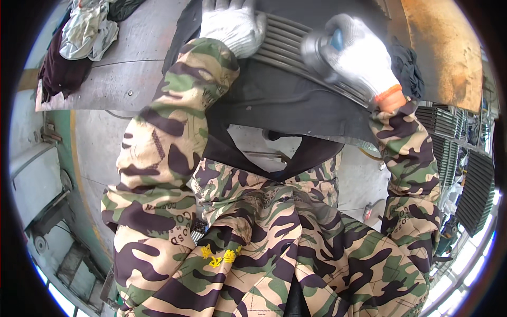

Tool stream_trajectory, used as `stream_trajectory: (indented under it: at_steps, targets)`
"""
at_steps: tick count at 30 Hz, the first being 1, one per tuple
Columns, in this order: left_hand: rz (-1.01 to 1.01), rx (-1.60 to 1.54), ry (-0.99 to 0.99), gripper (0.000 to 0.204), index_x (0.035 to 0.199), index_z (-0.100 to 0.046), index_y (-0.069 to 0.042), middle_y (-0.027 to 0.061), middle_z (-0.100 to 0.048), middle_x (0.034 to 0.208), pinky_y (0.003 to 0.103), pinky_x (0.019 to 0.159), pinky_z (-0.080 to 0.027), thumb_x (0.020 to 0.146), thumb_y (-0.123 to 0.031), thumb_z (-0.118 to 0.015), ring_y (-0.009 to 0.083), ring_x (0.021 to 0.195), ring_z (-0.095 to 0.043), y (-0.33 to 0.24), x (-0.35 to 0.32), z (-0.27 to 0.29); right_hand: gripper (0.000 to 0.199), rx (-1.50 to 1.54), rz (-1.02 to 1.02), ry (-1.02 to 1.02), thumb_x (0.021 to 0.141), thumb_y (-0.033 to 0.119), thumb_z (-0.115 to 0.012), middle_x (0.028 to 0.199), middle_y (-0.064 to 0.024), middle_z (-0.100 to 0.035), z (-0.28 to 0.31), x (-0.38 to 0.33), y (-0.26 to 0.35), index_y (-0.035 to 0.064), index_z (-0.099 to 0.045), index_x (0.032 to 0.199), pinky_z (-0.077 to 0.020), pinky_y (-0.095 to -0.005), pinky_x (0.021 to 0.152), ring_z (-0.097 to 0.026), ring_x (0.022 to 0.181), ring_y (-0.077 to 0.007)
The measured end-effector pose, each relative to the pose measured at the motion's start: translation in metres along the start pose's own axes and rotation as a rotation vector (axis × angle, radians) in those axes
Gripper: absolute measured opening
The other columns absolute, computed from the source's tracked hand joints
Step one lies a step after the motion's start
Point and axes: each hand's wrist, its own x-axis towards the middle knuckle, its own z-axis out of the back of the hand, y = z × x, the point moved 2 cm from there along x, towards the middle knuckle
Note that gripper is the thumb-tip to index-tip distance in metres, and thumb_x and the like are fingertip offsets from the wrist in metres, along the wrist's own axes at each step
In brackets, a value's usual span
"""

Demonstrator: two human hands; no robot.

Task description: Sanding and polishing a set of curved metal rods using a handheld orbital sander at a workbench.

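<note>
**Gloved hands at a ribbed metal panel on the bench**

2 hands in white knit gloves work at the top of the head view, both sleeves in camouflage cloth. The left hand point(232, 24) lies flat, fingers spread and closed on nothing, pressing down on the left end of a grey ribbed metal panel point(288, 45) that lies on a dark bench surface point(285, 100). The right hand point(364, 55), its glove ending in an orange cuff, is curled tightly around a grey power tool point(317, 53) with a blue spot showing between the fingers; the tool's round head is blurred and sits on the panel's ribs, just right of the left hand. The panel runs slantwise from upper left to lower right beneath both hands.

To the right of the bench lies a rust-orange metal sheet point(441, 47). Further right and lower, a stack of similar ribbed panels point(475, 185) stands near the rim of the picture. At upper left, a heap of crumpled cloth point(79, 37), pale and dark red, rests on a grey metal plate point(127, 63). No package, label or sign is clear enough to make out. On the jacket front sits a small yellow mark point(219, 256).
</note>
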Motion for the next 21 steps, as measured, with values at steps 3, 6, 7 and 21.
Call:
stream_trajectory:
  at_steps: [3, 6, 7, 21]
  targets:
    - [-0.048, 0.071, -0.089, 0.054, 0.141, -0.064, -0.003, 0.0180, -0.057, 0.151, 0.058, 0.119, -0.034, 0.100, -0.039, -0.060, 0.0413, 0.143, -0.046, 0.002, 0.008, -0.002, 0.034, 0.016, -0.003, -0.051, 0.095, 0.038, -0.071, 0.116, -0.0139, -0.072, 0.000, -0.017, -0.012, 0.0143, -0.069, 0.119, -0.0593, -0.0462, 0.091, -0.072, 0.106, -0.0372]
    - [-0.193, 0.144, -0.208, 0.041, 0.126, -0.071, -0.006, 0.0103, -0.068, 0.130, 0.052, 0.103, -0.045, 0.099, -0.035, -0.060, 0.0320, 0.124, -0.059, 0.006, 0.011, 0.005, 0.032, 0.016, -0.027, -0.026, 0.095, 0.038, -0.070, 0.114, -0.0140, -0.072, 0.000, -0.026, -0.017, 0.0144, -0.069, 0.117, -0.0593, -0.0460, 0.091, -0.072, 0.105, -0.0372]
    - [-0.238, 0.162, -0.112, 0.042, 0.128, -0.071, -0.006, 0.0111, -0.068, 0.132, 0.051, 0.102, -0.045, 0.099, -0.035, -0.061, 0.0325, 0.124, -0.059, 0.009, 0.010, 0.006, 0.032, 0.033, -0.037, 0.013, 0.095, 0.037, -0.069, 0.112, -0.0148, -0.071, -0.001, -0.022, -0.017, 0.0147, -0.069, 0.118, -0.0588, -0.0470, 0.093, -0.072, 0.106, -0.0373]
    - [-0.325, 0.009, -0.027, 0.057, 0.139, -0.058, 0.007, 0.0255, -0.062, 0.138, 0.060, 0.114, -0.039, 0.101, -0.035, -0.064, 0.0456, 0.129, -0.056, -0.032, 0.000, 0.002, 0.032, 0.082, 0.032, 0.019, 0.092, 0.026, -0.071, 0.110, -0.0160, -0.070, 0.007, -0.044, -0.034, 0.0131, -0.066, 0.120, -0.0576, -0.0485, 0.093, -0.070, 0.106, -0.0394]
